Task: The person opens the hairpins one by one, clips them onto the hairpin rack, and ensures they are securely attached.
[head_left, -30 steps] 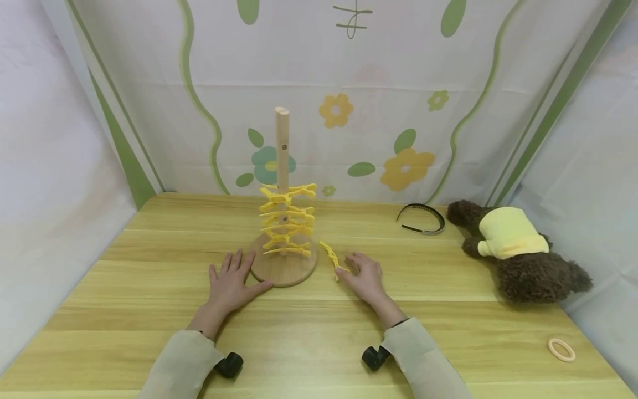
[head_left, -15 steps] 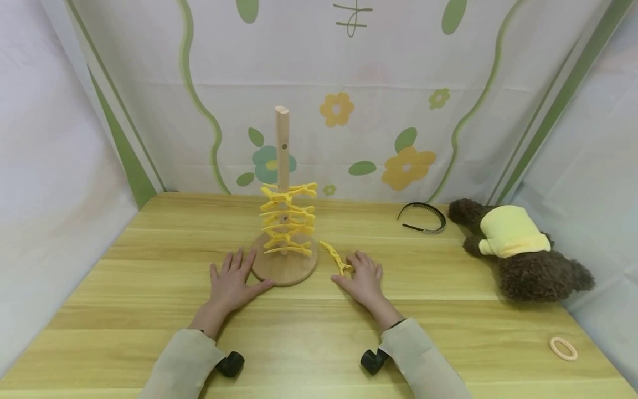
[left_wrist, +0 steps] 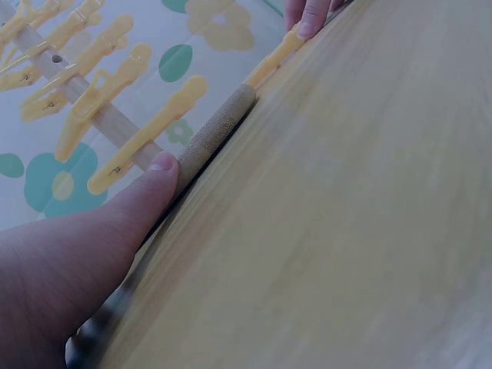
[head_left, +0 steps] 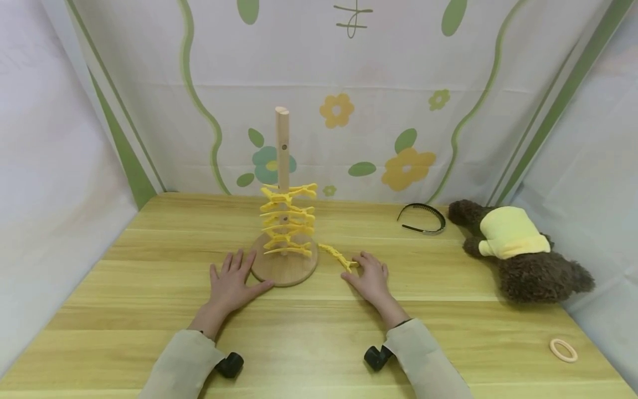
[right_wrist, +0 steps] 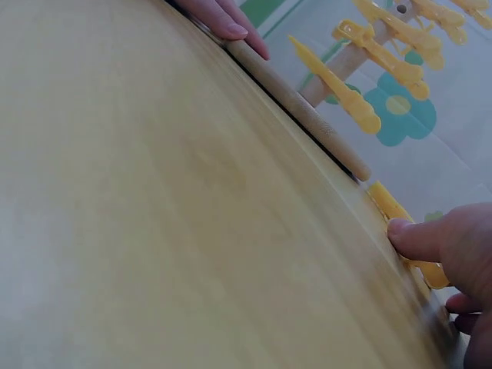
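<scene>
A wooden post (head_left: 282,160) stands upright on a round wooden base (head_left: 281,272), with several yellow hair clips (head_left: 288,227) clipped across its lower half. My left hand (head_left: 231,285) rests at the base's left edge with fingers spread, and its thumb (left_wrist: 146,188) touches the rim. To the right of the base, one loose yellow hair clip (head_left: 336,255) lies slanted on the table, its far end close to the rim. My right hand (head_left: 369,280) pinches the near end of that clip between thumb and fingers. In the right wrist view the thumb (right_wrist: 415,238) covers part of the clip.
A black toothed headband (head_left: 423,218) lies at the back right. Beside it is a brown plush toy (head_left: 533,274) in a yellow shirt. A pale ring (head_left: 563,350) lies near the table's right edge. A patterned cloth (head_left: 369,66) hangs behind the table.
My right hand has shifted slightly to the right, and the loose hair clip has turned to lie more sideways, its far end nearer the base. The left hand has stayed in place.
</scene>
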`<action>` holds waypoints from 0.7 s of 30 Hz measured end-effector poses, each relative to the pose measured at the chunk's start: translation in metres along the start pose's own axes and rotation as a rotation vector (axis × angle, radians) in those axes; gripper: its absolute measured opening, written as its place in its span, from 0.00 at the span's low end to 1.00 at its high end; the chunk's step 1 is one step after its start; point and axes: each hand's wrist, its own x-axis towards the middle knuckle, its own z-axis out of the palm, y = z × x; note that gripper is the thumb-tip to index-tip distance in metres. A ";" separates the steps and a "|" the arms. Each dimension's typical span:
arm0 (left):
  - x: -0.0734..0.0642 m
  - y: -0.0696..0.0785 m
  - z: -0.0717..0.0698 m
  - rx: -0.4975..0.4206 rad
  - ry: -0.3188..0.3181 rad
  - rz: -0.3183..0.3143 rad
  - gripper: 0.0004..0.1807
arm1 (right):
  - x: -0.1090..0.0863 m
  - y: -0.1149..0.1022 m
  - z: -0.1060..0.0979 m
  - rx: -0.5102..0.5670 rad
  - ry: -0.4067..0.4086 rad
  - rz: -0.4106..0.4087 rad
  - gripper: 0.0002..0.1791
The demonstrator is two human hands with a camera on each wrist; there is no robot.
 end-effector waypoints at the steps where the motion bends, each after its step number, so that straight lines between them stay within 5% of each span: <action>1: 0.000 0.000 0.000 0.001 0.000 0.000 0.51 | 0.000 0.000 -0.001 0.003 -0.001 -0.002 0.26; 5: 0.000 0.001 -0.001 0.001 0.001 0.002 0.50 | 0.002 0.004 -0.004 0.031 -0.004 -0.030 0.25; 12: 0.000 -0.001 0.001 0.011 -0.010 -0.003 0.51 | 0.001 0.018 -0.019 0.231 -0.029 0.025 0.26; 21: 0.000 0.000 0.000 0.010 -0.007 -0.005 0.51 | 0.002 0.029 -0.037 0.251 -0.111 -0.023 0.27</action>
